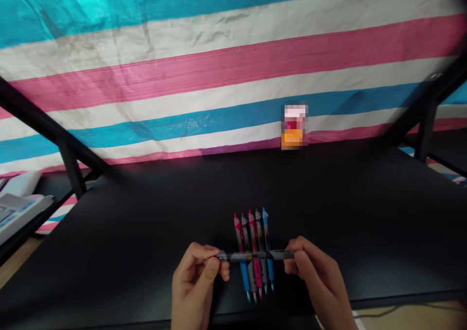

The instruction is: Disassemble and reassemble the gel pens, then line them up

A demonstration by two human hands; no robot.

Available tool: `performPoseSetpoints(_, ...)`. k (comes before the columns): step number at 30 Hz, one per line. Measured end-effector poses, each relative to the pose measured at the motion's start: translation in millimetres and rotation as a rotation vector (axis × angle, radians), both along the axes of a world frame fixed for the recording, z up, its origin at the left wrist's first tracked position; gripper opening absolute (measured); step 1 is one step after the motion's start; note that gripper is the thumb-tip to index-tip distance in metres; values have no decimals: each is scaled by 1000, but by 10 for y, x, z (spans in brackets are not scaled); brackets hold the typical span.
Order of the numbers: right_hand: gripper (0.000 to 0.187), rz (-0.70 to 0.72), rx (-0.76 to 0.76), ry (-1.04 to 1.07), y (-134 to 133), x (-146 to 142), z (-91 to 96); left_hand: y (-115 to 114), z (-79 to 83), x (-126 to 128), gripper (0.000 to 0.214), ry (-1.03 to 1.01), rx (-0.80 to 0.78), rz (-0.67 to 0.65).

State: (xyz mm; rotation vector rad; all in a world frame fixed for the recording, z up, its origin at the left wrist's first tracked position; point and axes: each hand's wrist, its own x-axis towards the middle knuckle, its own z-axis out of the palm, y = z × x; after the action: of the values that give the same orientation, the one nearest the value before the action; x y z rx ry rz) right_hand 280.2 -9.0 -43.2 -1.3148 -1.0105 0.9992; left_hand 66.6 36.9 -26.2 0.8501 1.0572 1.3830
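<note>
A clear-barrelled pen with a dark grip is held level between my two hands, above a row of pens. My left hand pinches its left end between thumb and fingers. At the other end, my right hand is closed on the dark tip section. Several click pens lie side by side on the black table below, their clickers pointing away from me. Among them are one with a red top and blue grip, a pink-gripped one and a blue one. The held pen hides their middles.
The black table reaches back to a striped blue, white and pink sheet. A blurred-out small item stands at the back edge. Black metal frame bars rise on both sides. A white device sits at the far left.
</note>
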Motion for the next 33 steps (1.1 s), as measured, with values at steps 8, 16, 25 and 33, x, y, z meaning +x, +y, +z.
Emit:
performPoseSetpoints(8,33,-14,10,21,9,8,47,-18,17,31,27,-27,23,6)
performPoseSetpoints(16,27,-68,-18,85,10,-14,70,-18,38,28,27,-28,26,7)
performPoseSetpoints(25,17,-127,-11,182,3,20,-59,-33,30,50,30,-33,-2,73)
performPoseSetpoints(33,7,-235,229,443,-18,189,-218,21,10,-18,32,-127,16,175)
